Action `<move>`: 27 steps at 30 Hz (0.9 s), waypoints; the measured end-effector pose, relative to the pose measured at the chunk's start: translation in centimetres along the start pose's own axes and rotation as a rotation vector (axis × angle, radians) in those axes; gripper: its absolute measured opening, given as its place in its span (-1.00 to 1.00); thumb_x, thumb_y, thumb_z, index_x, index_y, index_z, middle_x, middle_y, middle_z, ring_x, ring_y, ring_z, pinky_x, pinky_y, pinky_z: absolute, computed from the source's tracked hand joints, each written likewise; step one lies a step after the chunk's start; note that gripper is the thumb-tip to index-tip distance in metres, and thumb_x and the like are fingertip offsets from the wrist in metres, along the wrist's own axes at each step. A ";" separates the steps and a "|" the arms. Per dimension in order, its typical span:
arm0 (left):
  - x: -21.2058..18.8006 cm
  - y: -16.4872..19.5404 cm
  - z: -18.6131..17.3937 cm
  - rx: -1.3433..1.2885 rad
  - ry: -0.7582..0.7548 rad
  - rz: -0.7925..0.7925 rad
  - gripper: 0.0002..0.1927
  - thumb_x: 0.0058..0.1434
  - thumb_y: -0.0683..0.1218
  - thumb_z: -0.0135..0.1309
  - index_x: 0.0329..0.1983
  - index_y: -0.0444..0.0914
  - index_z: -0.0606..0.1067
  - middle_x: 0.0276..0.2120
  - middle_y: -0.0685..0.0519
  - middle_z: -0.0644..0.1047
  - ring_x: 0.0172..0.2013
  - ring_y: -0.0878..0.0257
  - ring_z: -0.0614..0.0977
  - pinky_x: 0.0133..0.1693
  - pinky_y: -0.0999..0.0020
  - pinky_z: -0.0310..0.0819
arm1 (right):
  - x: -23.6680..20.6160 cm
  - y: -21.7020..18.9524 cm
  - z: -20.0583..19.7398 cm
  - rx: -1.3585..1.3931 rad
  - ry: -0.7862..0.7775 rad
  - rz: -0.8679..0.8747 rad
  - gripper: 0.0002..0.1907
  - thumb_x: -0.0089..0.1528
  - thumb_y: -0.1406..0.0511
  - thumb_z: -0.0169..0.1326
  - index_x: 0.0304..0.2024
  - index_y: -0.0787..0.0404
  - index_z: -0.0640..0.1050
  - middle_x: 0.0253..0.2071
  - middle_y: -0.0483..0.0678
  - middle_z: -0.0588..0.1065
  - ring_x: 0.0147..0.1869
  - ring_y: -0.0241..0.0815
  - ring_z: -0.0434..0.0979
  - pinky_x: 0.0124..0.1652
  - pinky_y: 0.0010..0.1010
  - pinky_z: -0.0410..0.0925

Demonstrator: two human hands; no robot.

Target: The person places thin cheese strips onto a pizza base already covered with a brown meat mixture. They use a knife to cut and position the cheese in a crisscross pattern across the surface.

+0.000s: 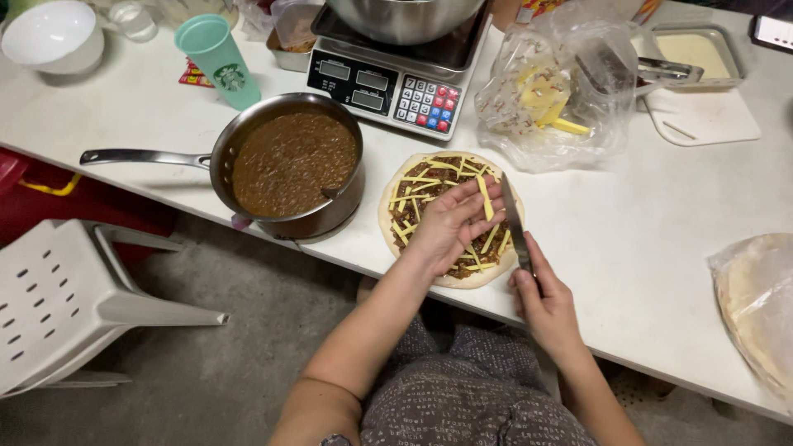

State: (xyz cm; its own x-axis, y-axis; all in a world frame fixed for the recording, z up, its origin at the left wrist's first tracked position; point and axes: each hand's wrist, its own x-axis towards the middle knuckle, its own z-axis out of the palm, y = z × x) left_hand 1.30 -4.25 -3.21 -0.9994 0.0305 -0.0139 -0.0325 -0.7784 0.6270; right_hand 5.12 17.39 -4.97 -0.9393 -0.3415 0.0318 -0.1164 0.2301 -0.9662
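Bare forearms, no sleeves, grey garment with small pale print

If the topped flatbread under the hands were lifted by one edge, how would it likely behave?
The flatbread looks thin, so it would probably sag. Loose cheese strips and brown filling would likely slide off. The left hand presses it flat; the right hand holds a knife.

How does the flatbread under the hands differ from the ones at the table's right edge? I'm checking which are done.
The flatbread under the hands lies bare on the table, spread with brown filling and yellow cheese strips. The flatbreads at the right edge are plain, with no topping in sight, and sit under clear plastic. The left hand presses on the topped one, with the right hand holding a knife at its rim; the wrapped ones are untouched. Both are pale and round.
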 end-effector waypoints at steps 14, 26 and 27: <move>-0.5 -1.2 1.5 0.007 0.078 0.165 -0.63 0.42 -0.19 0.00 0.27 -0.39 0.38 0.17 -0.14 0.52 0.18 0.11 0.57 0.22 0.21 0.50 | -0.2 -4.3 1.9 -0.491 0.078 -0.354 -0.41 0.35 0.38 0.01 0.45 0.06 0.30 -0.06 0.11 0.57 -0.11 -0.07 0.63 -0.08 -0.32 0.45; -0.8 -1.2 1.4 0.037 0.101 0.175 -0.60 0.43 -0.19 -0.07 0.30 -0.43 0.33 0.18 -0.16 0.50 0.18 0.08 0.56 0.21 0.22 0.51 | 0.7 -2.1 2.5 -0.735 0.160 -0.433 -0.37 0.31 0.42 0.06 0.43 -0.04 0.33 -0.31 0.06 0.47 -0.32 0.00 0.54 -0.28 -0.21 0.42; -0.8 -1.3 1.3 0.059 0.124 0.165 -0.59 0.44 -0.19 -0.07 0.32 -0.42 0.33 0.18 -0.14 0.50 0.18 0.11 0.56 0.18 0.26 0.49 | 0.8 -1.9 2.4 -0.793 0.181 -0.441 -0.36 0.31 0.42 0.07 0.43 -0.08 0.33 -0.33 0.05 0.47 -0.34 -0.02 0.52 -0.31 -0.21 0.41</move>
State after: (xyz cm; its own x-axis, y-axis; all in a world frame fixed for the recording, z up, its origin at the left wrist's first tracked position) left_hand 2.16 -2.47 -2.95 -0.9846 -0.1751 -0.0008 0.1289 -0.7280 0.6733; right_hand 5.34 14.47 -3.70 -0.7858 -0.4144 0.4592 -0.5996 0.6924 -0.4012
